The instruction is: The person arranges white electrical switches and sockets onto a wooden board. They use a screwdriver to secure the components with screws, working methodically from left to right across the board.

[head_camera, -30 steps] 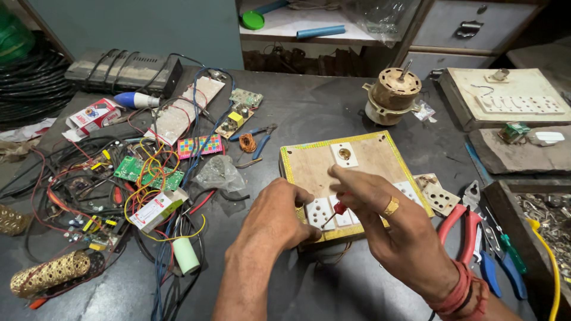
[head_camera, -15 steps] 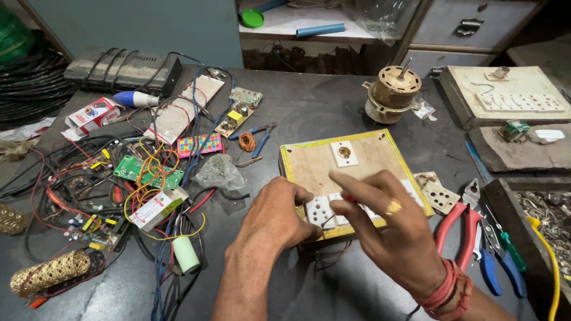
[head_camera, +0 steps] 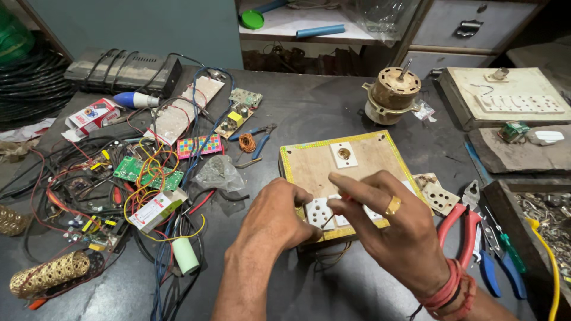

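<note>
**Both hands at the near edge of the wooden switchboard**

We see a wooden switchboard with a yellow-trimmed edge lying flat on the dark table, a little right of centre. A white socket plate sits at its near edge, and a small white square fitting with a brass centre is mounted higher up on the board.

Our left hand rests on the board's near left corner, fingers curled together against its edge beside the socket plate. Our right hand, wearing a gold ring, hovers over the near edge with its fingers pinched on a thin screwdriver, whose tip points down at the socket plate. Little of the tool shows past the fingers.

Just right of the board lie a loose beige socket plate, red-handled pliers and blue-handled tools. Behind the board stands a small brass-coloured motor. To the left, well apart from the hands, lie a tangle of coloured wires, a green circuit board and a crumpled clear plastic bag.
</note>
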